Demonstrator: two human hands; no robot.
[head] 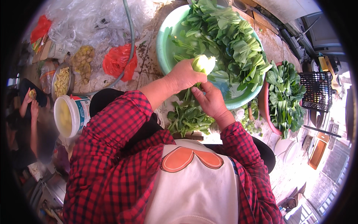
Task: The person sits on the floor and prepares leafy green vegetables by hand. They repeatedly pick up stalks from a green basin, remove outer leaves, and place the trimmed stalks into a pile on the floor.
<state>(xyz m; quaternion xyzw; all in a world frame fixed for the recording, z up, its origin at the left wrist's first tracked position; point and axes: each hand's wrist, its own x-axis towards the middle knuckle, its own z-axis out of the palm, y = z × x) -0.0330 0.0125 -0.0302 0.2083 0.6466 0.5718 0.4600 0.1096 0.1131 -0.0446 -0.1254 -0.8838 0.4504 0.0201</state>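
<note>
My left hand point(183, 74) grips a head of bok choy point(203, 64), its pale stem end pointing up and right. Below it, my right hand point(211, 98) pinches the leaves hanging from that same head between thumb and fingers. Both hands are over the near rim of a large green plastic basin point(163, 53). Water and many heads of bok choy point(237, 47) fill much of the basin, heaped along its right side. Loose bok choy greens point(188, 116) lie beneath my hands, close to my lap.
A red basin point(263, 102) of leafy greens point(286, 98) and a black plastic crate point(316, 91) stand right. Leftward are a grey hose point(131, 30), red plastic bag point(121, 61), white bucket point(64, 116) and metal bowl point(71, 81). Another person's hands point(32, 102) hold something yellowish.
</note>
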